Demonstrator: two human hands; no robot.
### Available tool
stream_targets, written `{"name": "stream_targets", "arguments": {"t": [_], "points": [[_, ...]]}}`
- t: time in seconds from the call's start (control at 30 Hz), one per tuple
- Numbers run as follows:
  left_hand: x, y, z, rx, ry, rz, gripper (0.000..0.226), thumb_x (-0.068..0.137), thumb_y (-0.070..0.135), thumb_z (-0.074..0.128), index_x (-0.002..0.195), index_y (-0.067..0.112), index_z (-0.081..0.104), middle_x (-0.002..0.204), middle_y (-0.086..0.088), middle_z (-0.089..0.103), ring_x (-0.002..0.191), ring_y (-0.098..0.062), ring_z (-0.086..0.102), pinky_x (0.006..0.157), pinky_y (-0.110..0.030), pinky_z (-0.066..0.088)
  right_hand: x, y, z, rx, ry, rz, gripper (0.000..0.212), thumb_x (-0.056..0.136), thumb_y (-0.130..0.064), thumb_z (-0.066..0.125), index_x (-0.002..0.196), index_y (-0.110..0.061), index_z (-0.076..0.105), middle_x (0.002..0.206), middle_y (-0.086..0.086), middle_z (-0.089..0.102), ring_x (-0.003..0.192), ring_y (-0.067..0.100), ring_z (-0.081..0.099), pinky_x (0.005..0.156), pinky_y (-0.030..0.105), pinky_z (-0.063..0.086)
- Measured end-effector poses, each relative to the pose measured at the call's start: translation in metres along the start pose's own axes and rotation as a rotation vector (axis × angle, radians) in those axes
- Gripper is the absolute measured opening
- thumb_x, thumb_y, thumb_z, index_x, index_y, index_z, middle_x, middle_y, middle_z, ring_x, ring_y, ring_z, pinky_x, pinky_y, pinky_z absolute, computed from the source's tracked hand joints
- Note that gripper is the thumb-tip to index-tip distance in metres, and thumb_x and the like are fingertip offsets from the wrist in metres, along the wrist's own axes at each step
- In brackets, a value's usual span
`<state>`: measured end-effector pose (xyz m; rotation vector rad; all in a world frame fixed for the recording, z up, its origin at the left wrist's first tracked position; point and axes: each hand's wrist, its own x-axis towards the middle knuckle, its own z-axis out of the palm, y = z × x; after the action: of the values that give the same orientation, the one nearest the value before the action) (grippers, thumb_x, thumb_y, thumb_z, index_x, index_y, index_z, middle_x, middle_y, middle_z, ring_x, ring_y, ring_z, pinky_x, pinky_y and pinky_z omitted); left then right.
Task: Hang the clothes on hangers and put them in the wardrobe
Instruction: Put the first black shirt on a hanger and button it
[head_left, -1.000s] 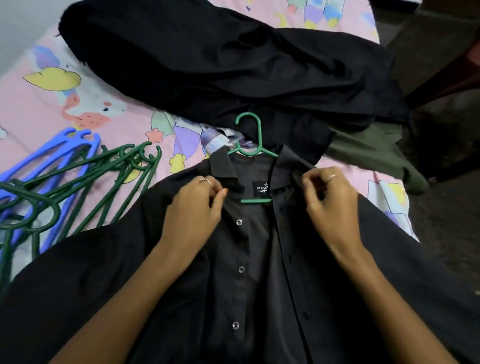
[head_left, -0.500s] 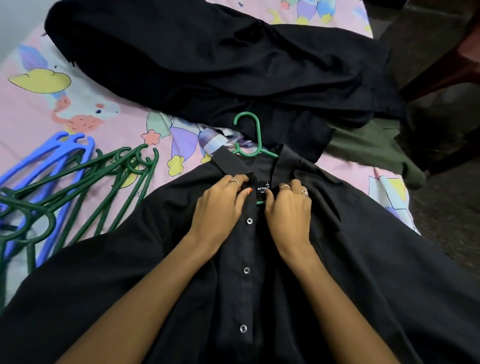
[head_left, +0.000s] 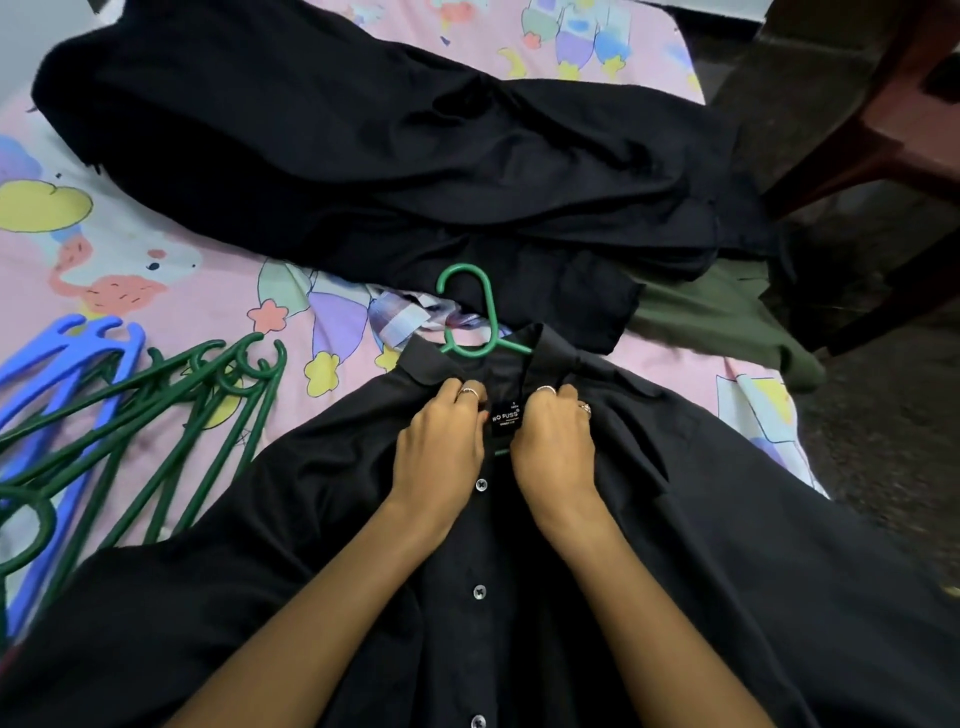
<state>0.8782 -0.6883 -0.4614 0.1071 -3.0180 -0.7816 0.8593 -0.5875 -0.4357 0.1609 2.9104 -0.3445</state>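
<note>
At the far left, a loose heap of dark green and blue plastic hangers (head_left: 130, 415) lies on the pink cartoon-print bed sheet (head_left: 171, 291). The black button-up shirt (head_left: 675, 545) is spread on the bed with a green plastic hanger (head_left: 475, 317) through its collar. The left hand (head_left: 441, 457) pinches the left placket and the right hand (head_left: 553, 447) pinches the right, fingers curled. Between them a black neck label (head_left: 506, 418) reads "NO FUSS".

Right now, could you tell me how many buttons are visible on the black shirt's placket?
3, in a line below the hands: top button, middle button, bottom button at the frame's edge. Another may be hidden under the hands.
</note>
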Motion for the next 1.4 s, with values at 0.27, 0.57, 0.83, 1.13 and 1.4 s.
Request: {"name": "stream_targets", "arguments": {"t": [0.27, 0.57, 0.83, 1.13, 1.4], "points": [[0.003, 0.003, -0.002, -0.022, 0.015, 0.004, 0.013, 0.1, 0.021, 0.044, 0.106, 0.017, 0.055, 0.104, -0.002, 0.054, 0.09, -0.03, 0.06, 0.058, -0.036, 0.035, 0.006, 0.024, 0.005, 0.065, 0.107, -0.115, 0.021, 0.09, -0.014, 0.046, 0.106, -0.005, 0.055, 0.111, 0.014, 0.058, 0.104, 0.035, 0.055, 0.076, 0.04, 0.044], [0.009, 0.002, -0.009, -0.463, 0.059, -0.045, 0.014, 0.09, 0.005, 0.059, 0.083, 0.017, 0.055, 0.07, 0.005, 0.062, 0.064, -0.02, 0.065, 0.066, -0.042, 0.054, -0.001, 0.009, 0.008, 0.694, 0.351, -0.161, 0.014, 0.095, -0.011, 0.052, 0.106, -0.009, 0.06, 0.102, -0.002, 0.06, 0.097, 0.015, 0.058, 0.085, 0.019, 0.04], [0.015, 0.007, -0.025, -0.666, 0.053, -0.158, 0.03, 0.085, 0.004, 0.067, 0.071, 0.029, 0.057, 0.063, 0.005, 0.065, 0.059, -0.008, 0.065, 0.065, -0.027, 0.057, -0.005, -0.003, 0.005, 1.146, 0.233, 0.024, 0.012, 0.094, -0.01, 0.056, 0.1, -0.018, 0.063, 0.095, -0.006, 0.067, 0.088, 0.005, 0.061, 0.085, 0.021, 0.048], [0.012, 0.003, -0.041, -0.867, 0.012, -0.204, 0.026, 0.086, 0.0, 0.064, 0.075, 0.024, 0.064, 0.066, 0.004, 0.067, 0.058, -0.007, 0.063, 0.068, -0.025, 0.055, -0.012, -0.001, 0.002, 1.888, -0.223, 0.218, 0.01, 0.093, -0.004, 0.053, 0.089, -0.005, 0.061, 0.083, 0.01, 0.066, 0.079, 0.018, 0.063, 0.083, 0.029, 0.053], [0.01, 0.002, -0.048, -0.902, 0.002, -0.208, 0.021, 0.087, 0.002, 0.064, 0.078, 0.021, 0.065, 0.07, 0.001, 0.067, 0.057, -0.004, 0.06, 0.067, -0.021, 0.052, -0.015, 0.002, 0.0, 1.941, -0.225, 0.228, 0.027, 0.071, -0.002, 0.065, 0.097, 0.0, 0.06, 0.088, 0.011, 0.062, 0.079, 0.017, 0.062, 0.082, 0.026, 0.055]]}}
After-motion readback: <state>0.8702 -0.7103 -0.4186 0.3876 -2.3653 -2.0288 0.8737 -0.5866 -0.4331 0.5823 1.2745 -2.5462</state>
